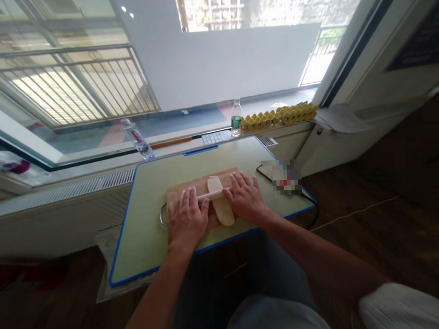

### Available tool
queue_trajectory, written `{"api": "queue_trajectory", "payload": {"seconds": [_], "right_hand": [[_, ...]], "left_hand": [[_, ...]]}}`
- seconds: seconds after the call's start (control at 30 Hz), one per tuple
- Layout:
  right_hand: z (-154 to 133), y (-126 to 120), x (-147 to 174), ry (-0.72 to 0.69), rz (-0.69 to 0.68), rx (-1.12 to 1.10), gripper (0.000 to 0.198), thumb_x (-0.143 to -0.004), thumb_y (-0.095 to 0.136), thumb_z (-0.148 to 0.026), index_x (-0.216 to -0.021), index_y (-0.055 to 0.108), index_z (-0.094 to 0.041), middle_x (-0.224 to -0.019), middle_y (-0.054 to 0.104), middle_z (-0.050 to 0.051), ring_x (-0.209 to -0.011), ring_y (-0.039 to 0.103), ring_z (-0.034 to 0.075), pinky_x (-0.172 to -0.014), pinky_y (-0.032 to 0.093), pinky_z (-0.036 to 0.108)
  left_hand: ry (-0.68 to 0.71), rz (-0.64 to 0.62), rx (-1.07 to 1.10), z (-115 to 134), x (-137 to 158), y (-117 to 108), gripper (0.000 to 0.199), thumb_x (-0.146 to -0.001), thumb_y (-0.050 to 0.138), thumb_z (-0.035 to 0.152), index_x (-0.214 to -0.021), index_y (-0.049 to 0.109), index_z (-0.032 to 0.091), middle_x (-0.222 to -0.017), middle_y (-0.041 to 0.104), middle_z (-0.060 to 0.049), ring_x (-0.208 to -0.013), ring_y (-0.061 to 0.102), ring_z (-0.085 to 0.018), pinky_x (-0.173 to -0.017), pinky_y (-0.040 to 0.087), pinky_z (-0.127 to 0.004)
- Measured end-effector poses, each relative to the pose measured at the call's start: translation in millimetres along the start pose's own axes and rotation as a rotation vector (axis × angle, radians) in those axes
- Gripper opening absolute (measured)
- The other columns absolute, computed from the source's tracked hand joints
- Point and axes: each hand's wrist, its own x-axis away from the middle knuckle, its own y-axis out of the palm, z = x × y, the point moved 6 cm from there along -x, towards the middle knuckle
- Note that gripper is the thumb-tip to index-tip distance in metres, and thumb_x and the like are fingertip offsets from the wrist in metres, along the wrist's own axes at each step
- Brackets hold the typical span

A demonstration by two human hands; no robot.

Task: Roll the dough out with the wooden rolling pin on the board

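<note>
A long flat strip of pale dough [225, 216] lies lengthwise on a wooden cutting board [202, 181], pointing toward me. Across its middle rests a slim, light rolling pin [214, 194]. My left hand [188, 215] lies flat over the pin's left end, fingers stretched forward and thumb toward the dough. Over the right end is my right hand [245, 195], also palm down with its fingers extended and its thumb along the pin. Both palms hide the pin's ends. The dough shows on the near and far sides of the pin.
The board sits on a pale green, blue-edged table [143, 245]. A pixelated phone-like object [283, 177] with a black cable lies at the right. Along the windowsill are two plastic bottles [137, 140], yellow egg trays [279, 117], a keyboard-like white item [214, 137] and papers [339, 119].
</note>
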Motion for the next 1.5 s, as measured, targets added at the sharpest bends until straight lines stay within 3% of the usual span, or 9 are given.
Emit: {"api": "queue_trajectory", "payload": {"seconds": [0.13, 0.3, 0.43, 0.67, 0.9, 1.03, 1.2, 1.37, 1.5], "right_hand": [[0, 2, -6, -0.011, 0.000, -0.001, 0.066, -0.112, 0.027, -0.055, -0.158, 0.048, -0.013, -0.166, 0.047, 0.015, -0.157, 0.034, 0.031, -0.128, 0.018, 0.062], [0, 9, -42, -0.006, -0.012, 0.034, 0.065, -0.112, 0.026, -0.056, -0.154, 0.054, -0.015, -0.165, 0.049, 0.013, -0.155, 0.035, 0.036, -0.127, 0.019, 0.066], [1, 14, -69, 0.005, -0.027, 0.039, 0.064, -0.111, 0.030, -0.056, -0.155, 0.053, -0.017, -0.164, 0.051, 0.013, -0.153, 0.038, 0.038, -0.126, 0.021, 0.065], [8, 24, -110, 0.090, -0.179, -0.040, 0.072, -0.106, 0.036, -0.063, -0.162, 0.044, -0.020, -0.169, 0.042, 0.012, -0.155, 0.035, 0.036, -0.126, 0.023, 0.062], [16, 32, -131, 0.148, -0.305, -0.138, 0.081, -0.100, 0.042, -0.072, -0.161, 0.045, -0.019, -0.167, 0.045, 0.014, -0.153, 0.039, 0.035, -0.124, 0.031, 0.057], [19, 26, -142, 0.129, -0.337, -0.110, 0.081, -0.099, 0.047, -0.070, -0.162, 0.044, -0.019, -0.169, 0.042, 0.015, -0.156, 0.034, 0.037, -0.125, 0.024, 0.065], [23, 24, -142, 0.095, -0.315, -0.076, 0.079, -0.100, 0.042, -0.074, -0.159, 0.049, -0.023, -0.168, 0.044, 0.014, -0.155, 0.033, 0.038, -0.124, 0.020, 0.068], [30, 31, -128, 0.121, -0.332, -0.079, 0.074, -0.103, 0.034, -0.069, -0.163, 0.042, -0.027, -0.172, 0.037, 0.011, -0.157, 0.029, 0.038, -0.124, 0.021, 0.070], [31, 28, -116, 0.096, -0.370, -0.020, 0.069, -0.103, 0.040, -0.059, -0.165, 0.039, -0.028, -0.174, 0.033, 0.010, -0.159, 0.025, 0.039, -0.125, 0.020, 0.069]], "left_hand": [[0.004, -0.012, 0.004, -2, -7, 2, 0.070, -0.108, 0.024, 0.056, -0.159, 0.046, 0.013, -0.164, 0.050, -0.017, -0.156, 0.039, -0.034, -0.128, 0.025, -0.066], [-0.029, -0.065, -0.005, -5, -45, 7, 0.067, -0.108, 0.024, 0.054, -0.152, 0.056, 0.015, -0.162, 0.053, -0.015, -0.153, 0.042, -0.036, -0.126, 0.025, -0.069], [-0.044, -0.094, 0.000, -7, -74, 8, 0.063, -0.108, 0.025, 0.054, -0.148, 0.062, 0.023, -0.163, 0.053, -0.011, -0.152, 0.043, -0.037, -0.125, 0.025, -0.072], [-0.105, -0.188, 0.082, -17, -117, 18, 0.061, -0.105, 0.031, 0.056, -0.150, 0.061, 0.028, -0.166, 0.047, -0.012, -0.153, 0.040, -0.036, -0.126, 0.023, -0.071], [-0.049, -0.193, 0.055, -17, -120, 23, 0.059, -0.105, 0.031, 0.055, -0.149, 0.061, 0.030, -0.166, 0.049, -0.011, -0.153, 0.041, -0.035, -0.125, 0.025, -0.069], [-0.017, -0.256, 0.040, -16, -112, 22, 0.060, -0.106, 0.028, 0.052, -0.151, 0.059, 0.028, -0.168, 0.045, -0.011, -0.156, 0.037, -0.035, -0.126, 0.023, -0.069], [0.071, -0.224, 0.085, -25, -128, 15, 0.062, -0.100, 0.044, 0.060, -0.153, 0.056, 0.030, -0.170, 0.042, -0.010, -0.157, 0.035, -0.034, -0.128, 0.022, -0.064], [-0.091, -0.251, 0.197, -44, -146, 34, 0.057, -0.102, 0.039, 0.055, -0.144, 0.063, 0.025, -0.160, 0.055, -0.011, -0.149, 0.048, -0.029, -0.125, 0.035, -0.048], [-0.118, -0.220, 0.187, -41, -137, 35, 0.058, -0.102, 0.037, 0.056, -0.142, 0.064, 0.025, -0.160, 0.054, -0.013, -0.150, 0.046, -0.033, -0.125, 0.034, -0.054]]}}
